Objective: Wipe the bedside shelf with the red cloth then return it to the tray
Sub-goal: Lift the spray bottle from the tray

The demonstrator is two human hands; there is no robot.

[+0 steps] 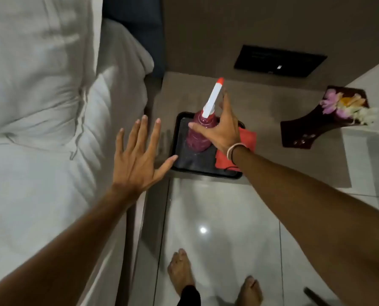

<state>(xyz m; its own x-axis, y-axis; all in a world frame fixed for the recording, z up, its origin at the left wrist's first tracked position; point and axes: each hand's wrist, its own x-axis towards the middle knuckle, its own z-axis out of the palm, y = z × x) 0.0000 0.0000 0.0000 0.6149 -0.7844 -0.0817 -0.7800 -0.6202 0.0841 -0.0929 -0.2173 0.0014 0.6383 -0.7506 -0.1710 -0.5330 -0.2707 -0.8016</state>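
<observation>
Red cloth (248,138) crumpled in black tray (179,164), on grey bedside shelf (261,111)

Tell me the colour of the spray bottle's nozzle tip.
Red-orange, on a white spray head; clearest in the head view.

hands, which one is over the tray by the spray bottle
The right hand, the one with the wristband, spread open against the spray bottle over the black tray. The left hand hovers beside the tray.
</observation>
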